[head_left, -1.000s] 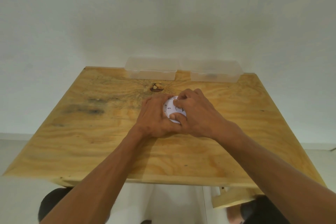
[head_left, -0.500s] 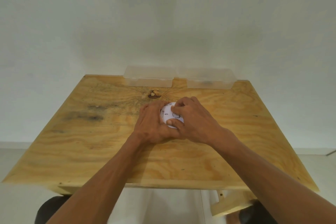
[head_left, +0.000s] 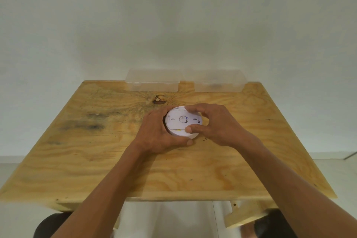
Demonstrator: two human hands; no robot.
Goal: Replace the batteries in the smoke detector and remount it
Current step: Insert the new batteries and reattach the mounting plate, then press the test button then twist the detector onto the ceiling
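Left hand [head_left: 156, 133]: its grip is clenched round the left side of the smoke detector [head_left: 183, 121], fingers curled over the far rim, thumb lying along the near edge.
Smoke detector: a white round disc lying flat on the wooden surface [head_left: 96, 160], just in front of the dark knot [head_left: 159, 100] in the wood, back plate facing up.
Right hand [head_left: 216, 123]: just right of the knot; its grip pinches the detector's back plate, fingers on the far rim and thumb on the near rim.
Handling: it looks like light, stiff, smooth plastic; thin clips may snap if forced. Best held by the rim on opposite sides, body steadied while the plate is twisted.
Clear boxes [head_left: 152, 81]: two lidded ones behind the knot, at the surface's far edge.
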